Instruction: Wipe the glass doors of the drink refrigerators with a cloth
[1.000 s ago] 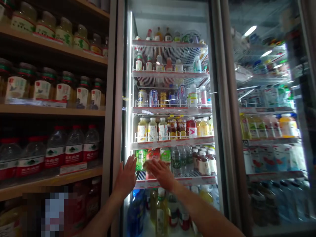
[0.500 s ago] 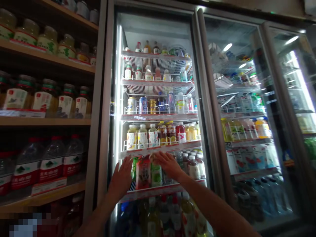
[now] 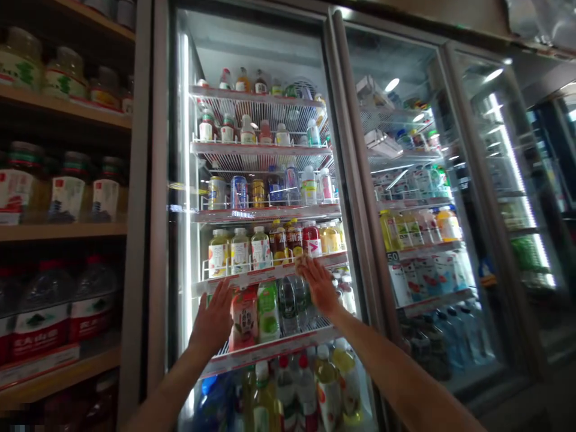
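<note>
The right hand (image 3: 321, 291) lies over a cloth (image 3: 302, 264), a small pale lump that shows at the fingertips. Its fingers are close together and point up and to the left; whether they pinch the cloth or only press it flat, I cannot tell. The cloth peeks out at the upper left of that hand; it is too crumpled and covered to show a long axis.

Both hands are raised before the glass (image 3: 252, 45) of a tall fridge door, whose long axis runs nearly upright, its right edge slanting outward toward the bottom. The left hand (image 3: 213, 324) is lower and to the left of the cloth, flat and bare, fingers a little spread and pointing up and slightly right. Whether the palm touches the glass is hard to tell.

Behind the glass, a red bottle (image 3: 311, 240) stands upright just above the cloth, with brown bottles (image 3: 279, 240) to its left. Between the hands are a red pack (image 3: 244, 318), a green pack (image 3: 269, 312) and clear bottles (image 3: 288, 306), all standing on end. More bottles (image 3: 265, 402) stand below the grip. Well left of the left hand, water bottles (image 3: 45, 309) with red caps stand on a wooden shelf (image 3: 101, 366).
</note>
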Tool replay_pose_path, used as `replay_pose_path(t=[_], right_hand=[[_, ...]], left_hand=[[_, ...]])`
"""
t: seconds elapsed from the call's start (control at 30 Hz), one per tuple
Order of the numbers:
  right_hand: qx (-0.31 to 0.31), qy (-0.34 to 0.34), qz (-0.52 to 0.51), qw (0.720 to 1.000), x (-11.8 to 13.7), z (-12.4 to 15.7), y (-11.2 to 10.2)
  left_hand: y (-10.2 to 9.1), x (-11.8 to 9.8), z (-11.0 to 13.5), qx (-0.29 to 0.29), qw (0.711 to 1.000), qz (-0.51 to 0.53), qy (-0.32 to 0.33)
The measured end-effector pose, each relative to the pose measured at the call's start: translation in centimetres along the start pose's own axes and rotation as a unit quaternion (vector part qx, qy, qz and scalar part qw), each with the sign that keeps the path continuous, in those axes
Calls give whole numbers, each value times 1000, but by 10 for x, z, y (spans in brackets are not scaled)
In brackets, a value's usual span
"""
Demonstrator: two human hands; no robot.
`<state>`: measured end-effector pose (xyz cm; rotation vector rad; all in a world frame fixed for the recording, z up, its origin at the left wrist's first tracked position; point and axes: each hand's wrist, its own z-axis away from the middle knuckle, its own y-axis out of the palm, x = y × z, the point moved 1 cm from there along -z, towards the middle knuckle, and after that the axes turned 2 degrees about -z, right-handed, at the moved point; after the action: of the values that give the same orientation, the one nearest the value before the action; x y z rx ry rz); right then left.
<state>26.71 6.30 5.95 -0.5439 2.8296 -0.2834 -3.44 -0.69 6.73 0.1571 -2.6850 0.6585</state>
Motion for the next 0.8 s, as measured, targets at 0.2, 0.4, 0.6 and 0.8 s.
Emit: replay_pose_path(t=[0.2, 0.4, 0.6, 0.8], right_hand=[[-9, 0, -21, 1000, -28, 10, 4], [-88, 119, -17, 989, -59, 5, -2], [-181, 229, -7, 956, -33, -23, 12], [-9, -79, -49, 996, 49, -33, 24]], left_hand=[[-3, -1, -6, -16, 1000, -7, 10], [-6, 0, -11, -13, 1000, 0, 1], [-12, 7, -19, 8, 999, -19, -35], [-20, 19, -16, 49, 998, -20, -39]])
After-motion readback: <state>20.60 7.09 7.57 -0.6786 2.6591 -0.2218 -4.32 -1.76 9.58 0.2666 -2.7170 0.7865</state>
